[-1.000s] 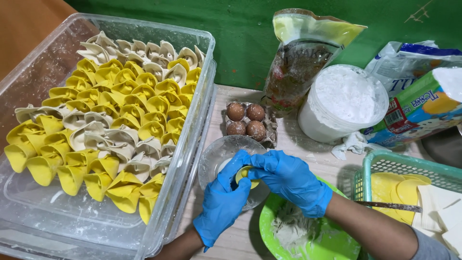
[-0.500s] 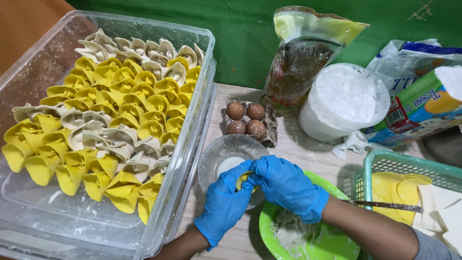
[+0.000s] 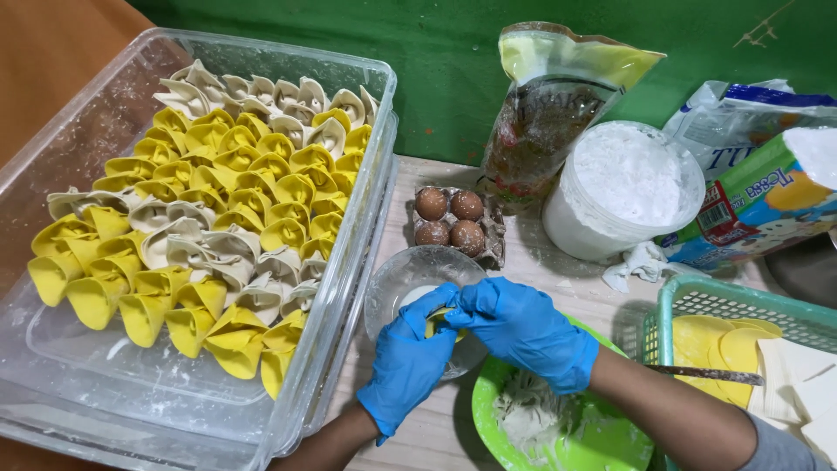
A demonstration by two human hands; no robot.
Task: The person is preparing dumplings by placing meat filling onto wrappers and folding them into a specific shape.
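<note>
We take the small clear glass bowl [image 3: 410,283] at the table centre as our reference. Directly over its near rim, our left hand [image 3: 408,362] and right hand [image 3: 523,330], both in blue disposable gloves, meet fingertip to fingertip around a small yellow dough wrapper [image 3: 438,323]; the fingers of both hands are pressed together and pinch the wrapper between them, and most of the wrapper is hidden by the gloves. To the left of the bowl, touching or just beside it, stands a large clear plastic rectangular container [image 3: 349,288] holding tight rows of folded yellow and pale cream dumplings [image 3: 218,218] on a floured base. Just behind the bowl sits a grey cardboard egg tray with four brown eggs [image 3: 449,218]. Behind and to the right of the bowl we find a round white plastic tub of white flour [image 3: 623,187], and behind the egg tray a clear plastic bag of dark contents with a yellow top [image 3: 545,113]. In front of and to the right of the bowl, beneath our right wrist, lies a round green plastic bowl with pale filling [image 3: 540,419]. Farther right of the bowl, a teal plastic mesh basket [image 3: 689,301] holds flat yellow and white wrappers [image 3: 741,349], with a thin metal utensil [image 3: 697,372] lying across them.
</note>
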